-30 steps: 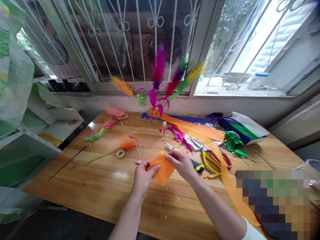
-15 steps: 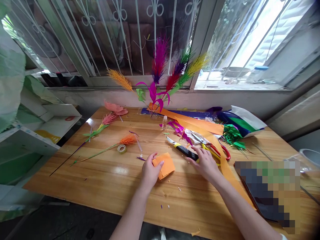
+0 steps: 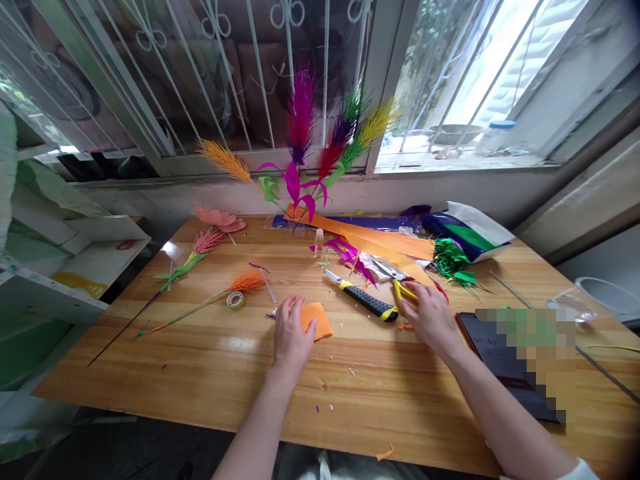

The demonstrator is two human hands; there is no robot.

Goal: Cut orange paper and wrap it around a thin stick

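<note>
My left hand (image 3: 291, 333) holds a small folded square of orange crepe paper (image 3: 318, 321) at the table, thumb across its face. My right hand (image 3: 430, 319) has its fingers and thumb around the yellow handle of a pair of scissors (image 3: 399, 291). Part of that handle is hidden under the fingers. Just left of it lies a utility knife (image 3: 367, 301) with a black and yellow grip, touched by neither hand. Behind the right hand, a long orange paper strip (image 3: 385, 252) runs over the table, and a red handle (image 3: 442, 291) shows partly.
Craft plumes (image 3: 301, 113) stand upright at the back. An orange plume (image 3: 247, 281), a tape roll (image 3: 235, 301) and a pink flower stem (image 3: 193, 263) lie left. A small bottle (image 3: 319, 242) stands mid-table. A dark, partly pixelated flat object (image 3: 500, 360) lies right, near a clear cup (image 3: 570, 305).
My right hand has moved right from the utility knife onto the scissors. My left hand has lowered the orange paper square and covers more of it. The strip's near end no longer shows beside my right forearm.
</note>
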